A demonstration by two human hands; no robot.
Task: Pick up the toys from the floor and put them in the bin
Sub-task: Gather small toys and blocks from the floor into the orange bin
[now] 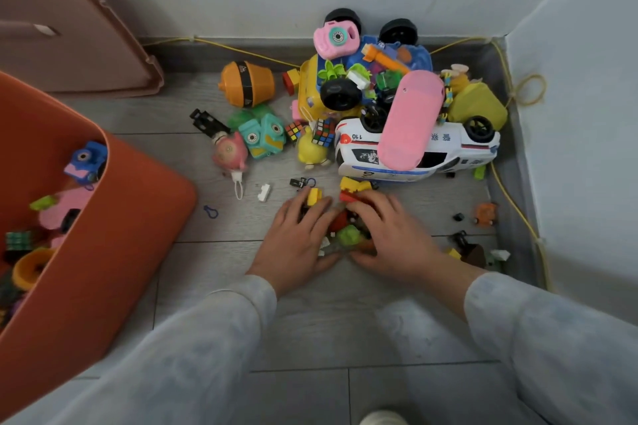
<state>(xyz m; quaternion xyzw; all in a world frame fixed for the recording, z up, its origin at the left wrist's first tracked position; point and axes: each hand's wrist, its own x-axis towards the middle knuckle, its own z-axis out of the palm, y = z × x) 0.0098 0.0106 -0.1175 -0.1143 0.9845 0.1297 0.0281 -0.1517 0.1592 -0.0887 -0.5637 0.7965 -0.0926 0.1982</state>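
A small heap of toy pieces [347, 235], red, green and yellow, lies on the grey floor between my hands. My left hand [297, 238] cups the heap from the left, fingers curled over a yellow brick [314, 196]. My right hand [390, 235] cups it from the right, fingers on red pieces. The orange bin [114, 252] stands at the left, holding several toys, among them a blue toy camera [86, 160]. A big pile with a white police car [414, 152], a pink oval case [411, 117] and a pink camera [336, 38] fills the corner.
An orange top-shaped toy [247, 83], two teal cameras [264, 136], a pink doll [229, 152], cube puzzles [322, 131] and small bits lie scattered. A brown plastic piece [69, 28] leans at upper left. A yellow cord [518, 210] runs along the walls. More small toys [483, 214] lie at right.
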